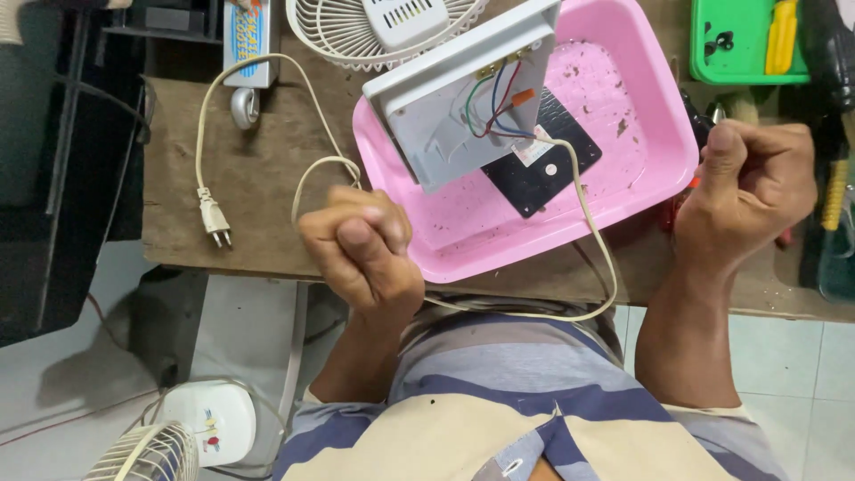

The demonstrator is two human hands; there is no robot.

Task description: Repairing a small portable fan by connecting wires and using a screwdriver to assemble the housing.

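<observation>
Both fists curled: left hand [363, 248] fingers pressed together around cream cord [595, 239], right hand [755, 187] closed, contents hidden. Cord runs to open fan base [463, 93] in pink tray [663, 151], far side of worktop [258, 178]. Looks like wiring check; needs gentle cord handling.

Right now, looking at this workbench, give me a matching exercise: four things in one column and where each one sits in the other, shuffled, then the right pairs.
Things:
1. grey fan base
2. power plug
3. green tray
4. black plate

Places:
A. on the wooden table, left of the pink basin
B. flat on the floor of the pink basin
C. top right corner of the bench
D. tilted on the pink basin's rim, coloured wires showing

Pairs: 1-D, 2-A, 3-C, 4-B
</observation>
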